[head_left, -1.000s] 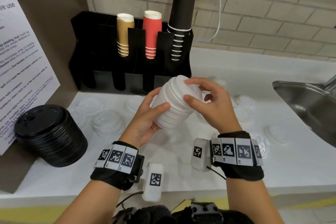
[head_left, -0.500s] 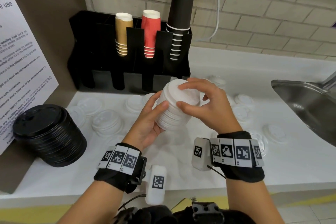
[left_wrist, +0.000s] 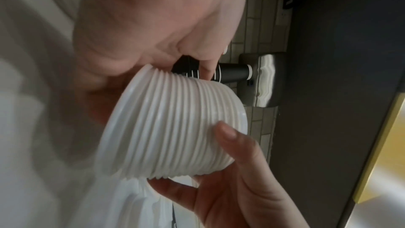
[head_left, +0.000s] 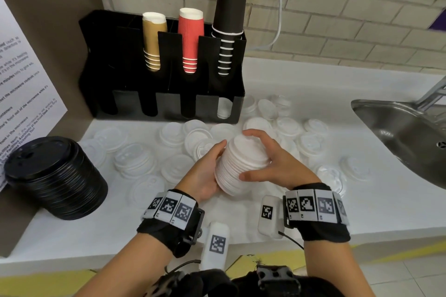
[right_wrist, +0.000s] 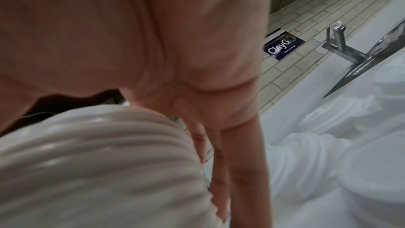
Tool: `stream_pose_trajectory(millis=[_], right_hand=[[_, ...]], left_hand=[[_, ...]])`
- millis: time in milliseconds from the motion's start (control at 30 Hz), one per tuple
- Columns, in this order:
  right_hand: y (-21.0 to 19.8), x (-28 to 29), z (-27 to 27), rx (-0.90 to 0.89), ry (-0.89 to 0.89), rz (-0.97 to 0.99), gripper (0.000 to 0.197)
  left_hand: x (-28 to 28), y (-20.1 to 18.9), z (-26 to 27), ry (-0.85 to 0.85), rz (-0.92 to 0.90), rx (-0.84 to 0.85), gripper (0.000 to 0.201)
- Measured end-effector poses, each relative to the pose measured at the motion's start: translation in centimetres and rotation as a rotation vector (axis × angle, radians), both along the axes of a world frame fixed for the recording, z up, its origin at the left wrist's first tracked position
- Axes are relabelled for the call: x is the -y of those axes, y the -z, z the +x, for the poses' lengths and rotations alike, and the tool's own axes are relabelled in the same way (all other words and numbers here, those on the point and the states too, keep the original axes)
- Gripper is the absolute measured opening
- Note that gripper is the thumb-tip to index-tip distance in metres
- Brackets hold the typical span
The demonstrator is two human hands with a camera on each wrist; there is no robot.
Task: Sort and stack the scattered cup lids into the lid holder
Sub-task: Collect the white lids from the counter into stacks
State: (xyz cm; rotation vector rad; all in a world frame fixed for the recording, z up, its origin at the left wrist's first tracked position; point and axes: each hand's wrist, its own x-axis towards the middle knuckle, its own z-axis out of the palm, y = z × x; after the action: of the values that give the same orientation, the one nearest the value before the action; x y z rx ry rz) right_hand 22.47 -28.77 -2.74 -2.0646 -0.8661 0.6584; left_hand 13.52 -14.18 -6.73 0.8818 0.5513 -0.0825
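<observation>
Both hands are holding a nested stack of white plastic cup lids (head_left: 241, 164), tilted, just above the white countertop (head_left: 289, 210) & in front of the black multi-slot lid/cup holder (head_left: 101, 60). Left hand (head_left: 205, 176) is cupping the stack's left side & wide lower end, fingers curled round it; right hand (head_left: 277, 164) is gripping from the right, fingers arching over the top lid, thumb (head_left: 253, 177) pressing the ribbed side. Loose white lids (head_left: 135, 161) are lying scattered over the counter around the hands. A stack of black plastic lids (head_left: 55, 176) is sitting at left; gold, red & black paper cups are standing upside down in the holder w/ a steel sink (head_left: 405, 132) at right.
</observation>
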Motion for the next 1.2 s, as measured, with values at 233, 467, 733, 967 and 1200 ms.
stream_pose_trajectory(millis=[233,467,733,967,1200], right_hand=[[1.7,-0.2,-0.1,0.028,0.016,-0.011,0.090],[2.5,-1.4,-0.5,0.094,-0.022,-0.049,0.095],[2.1,-1.5,-0.8,0.060,-0.052,-0.080,0.116],[0.1,2.6,2.6,0.361,0.149,-0.866,0.084],[1.0,2.6,2.6,0.366,0.151,-0.971,0.077]], left_hand=[[0.0,0.0,-0.1,0.050,0.138,-0.167,0.047],[-0.4,-0.7,-0.4,0.018,0.272,-0.136,0.039],[-1.6,-0.4,-0.5,-0.066,0.326,-0.122,0.046],[-2.5,0.3,-0.6,-0.113,0.311,-0.116,0.051],[-2.2,0.2,-0.4,-0.114,0.288,-0.077,0.032]])
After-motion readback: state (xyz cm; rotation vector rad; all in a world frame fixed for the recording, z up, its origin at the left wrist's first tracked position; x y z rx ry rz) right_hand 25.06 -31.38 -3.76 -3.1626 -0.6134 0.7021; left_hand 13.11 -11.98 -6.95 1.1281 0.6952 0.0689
